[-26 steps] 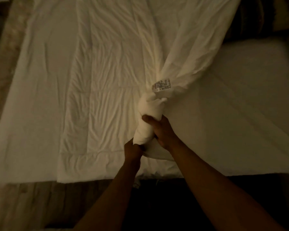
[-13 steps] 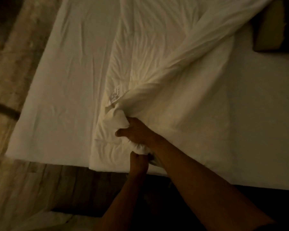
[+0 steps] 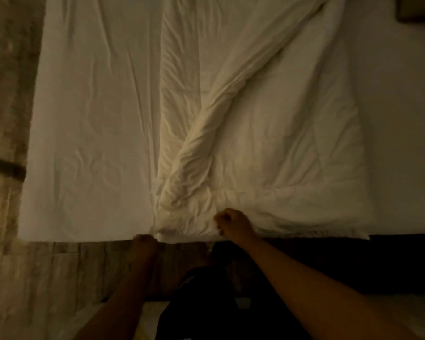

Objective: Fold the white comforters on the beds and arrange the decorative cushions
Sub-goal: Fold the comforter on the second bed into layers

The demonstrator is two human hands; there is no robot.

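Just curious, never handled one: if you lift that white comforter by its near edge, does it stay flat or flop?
Probably flops: the comforter already lies twisted into a soft ridge with many wrinkles. It looks puffy, so likely light for its bulk. The right hand bunches its edge easily.

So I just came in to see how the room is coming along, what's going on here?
A person is folding a white comforter on the bed. The comforter lies doubled over itself, with a bunched diagonal ridge running across it. The right hand grips its near edge at the foot of the bed, and the left hand is at the near left corner, too blurred to read its grip. A dark cushion shows at the far right.
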